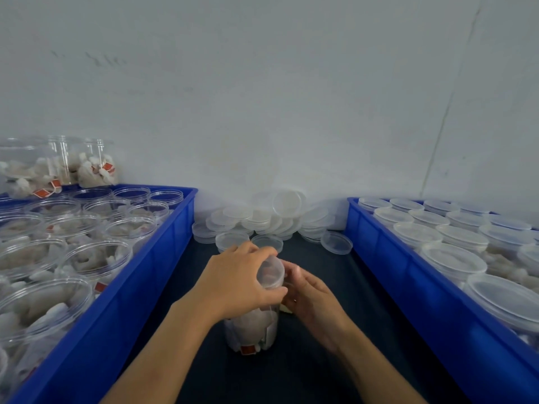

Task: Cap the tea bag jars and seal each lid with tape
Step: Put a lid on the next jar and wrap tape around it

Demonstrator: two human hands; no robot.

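A clear plastic jar (253, 330) full of white tea bags stands on the dark table between two blue crates. A translucent lid (272, 272) sits on its top. My left hand (236, 284) wraps over the lid from the left, fingers and thumb curled round its rim. My right hand (309, 298) is at the jar's right side just under the lid, fingers curled against it; what it holds there is hidden. No tape is visible.
A blue crate (151, 284) on the left holds several open jars of tea bags. A blue crate (408, 275) on the right holds several capped jars. Loose translucent lids (271, 220) are piled against the white wall behind the jar.
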